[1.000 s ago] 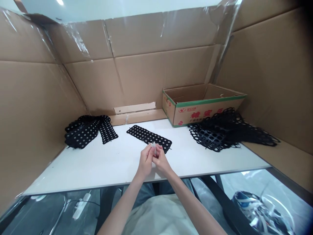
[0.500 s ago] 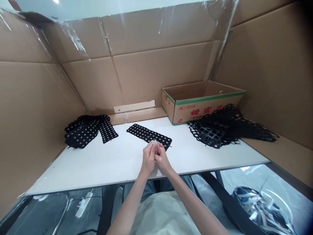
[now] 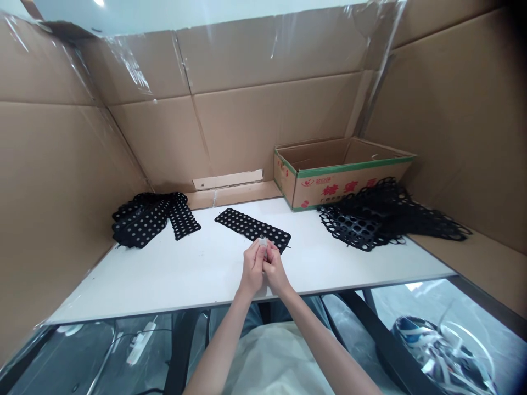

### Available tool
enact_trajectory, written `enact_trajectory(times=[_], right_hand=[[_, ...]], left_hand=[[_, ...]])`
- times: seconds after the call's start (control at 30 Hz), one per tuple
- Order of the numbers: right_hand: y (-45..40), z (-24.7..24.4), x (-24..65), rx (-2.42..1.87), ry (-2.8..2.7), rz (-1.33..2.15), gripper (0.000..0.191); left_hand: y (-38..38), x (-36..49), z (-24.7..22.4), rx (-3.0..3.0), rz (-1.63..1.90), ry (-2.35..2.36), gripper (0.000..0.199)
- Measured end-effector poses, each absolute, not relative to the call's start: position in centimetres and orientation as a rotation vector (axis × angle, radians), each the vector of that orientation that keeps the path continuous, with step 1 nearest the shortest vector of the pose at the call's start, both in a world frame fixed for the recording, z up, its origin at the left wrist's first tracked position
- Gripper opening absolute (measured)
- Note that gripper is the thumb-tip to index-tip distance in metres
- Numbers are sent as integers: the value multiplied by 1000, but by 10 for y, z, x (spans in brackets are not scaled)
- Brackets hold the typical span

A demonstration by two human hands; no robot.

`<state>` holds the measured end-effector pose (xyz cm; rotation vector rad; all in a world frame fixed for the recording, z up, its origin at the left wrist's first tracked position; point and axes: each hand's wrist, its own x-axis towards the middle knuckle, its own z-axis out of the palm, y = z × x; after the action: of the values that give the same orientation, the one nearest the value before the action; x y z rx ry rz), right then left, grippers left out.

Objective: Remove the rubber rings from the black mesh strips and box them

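Note:
Close together above the front of the white table point(image 3: 185, 280), my left hand point(image 3: 252, 270) and my right hand point(image 3: 277, 272) are both closed on a small light-grey object point(image 3: 262, 241). Only its top shows between my fingertips, so its kind cannot be made out. Just beyond my fingers lies a flat black strip of fabric with round holes point(image 3: 242, 224), slanting down to the right. Its near right end is partly behind my hands, and short loose threads stick out at its ends.
A pile of black perforated strips point(image 3: 142, 222) lies at the left. At the right, black netting with large holes point(image 3: 362, 225) leans against an open carton point(image 3: 313, 189) with green edges. Cardboard walls point(image 3: 263, 109) enclose the table; a bin of scraps point(image 3: 444, 351) stands below right.
The whole view has shifted slightly. My hands stay together on the small grey object, with barely any change in the fingers. The strip and piles lie as before.

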<state>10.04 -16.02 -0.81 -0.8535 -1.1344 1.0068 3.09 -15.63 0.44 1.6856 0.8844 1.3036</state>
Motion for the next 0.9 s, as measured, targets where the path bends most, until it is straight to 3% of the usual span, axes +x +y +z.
enact_trajectory(times=[0.9], right_hand=[[-161, -15, 99, -871, -1086, 952, 19]], left_hand=[[-159, 30, -2, 1687, 1305, 918, 37]])
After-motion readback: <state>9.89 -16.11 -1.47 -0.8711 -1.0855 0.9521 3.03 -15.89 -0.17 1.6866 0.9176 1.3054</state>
